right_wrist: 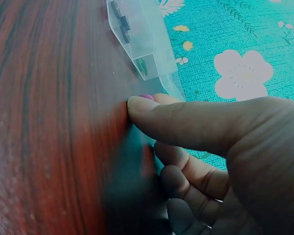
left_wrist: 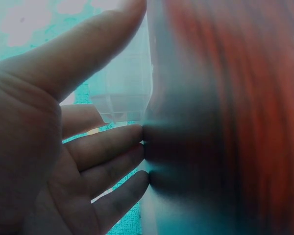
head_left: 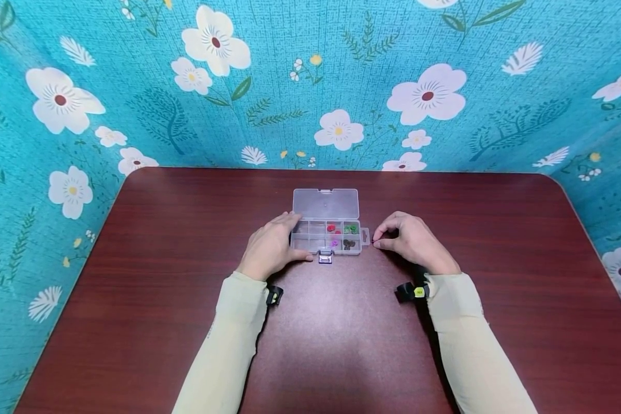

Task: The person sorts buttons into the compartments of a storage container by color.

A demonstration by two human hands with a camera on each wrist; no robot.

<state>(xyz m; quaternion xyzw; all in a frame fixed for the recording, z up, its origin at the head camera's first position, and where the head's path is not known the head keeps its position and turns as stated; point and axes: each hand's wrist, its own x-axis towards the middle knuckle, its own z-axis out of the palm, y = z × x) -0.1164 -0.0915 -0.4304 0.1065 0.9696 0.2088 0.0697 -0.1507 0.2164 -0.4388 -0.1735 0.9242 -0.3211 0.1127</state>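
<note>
A clear plastic compartment box (head_left: 317,236) lies on the table with its lid (head_left: 325,204) raised at the back. My left hand (head_left: 270,244) holds the box's left end, thumb along the front edge and index finger toward the back corner. Just past the box's right end, my right hand (head_left: 413,238) pinches a small purple button (right_wrist: 147,97) between thumb and index finger, close over the tabletop. Most of that button is hidden by the fingertips. Inside the box are red buttons (head_left: 331,228), green buttons (head_left: 351,229), purple buttons (head_left: 334,243) and dark brown buttons (head_left: 349,244), each colour mainly in its own compartment.
The dark red wooden table (head_left: 160,287) stretches around the box. A latch (head_left: 325,257) hangs at the box's front edge, and a hanging tab (head_left: 365,236) sticks out on its right. Behind the table rises a blue flowered cloth (head_left: 290,86).
</note>
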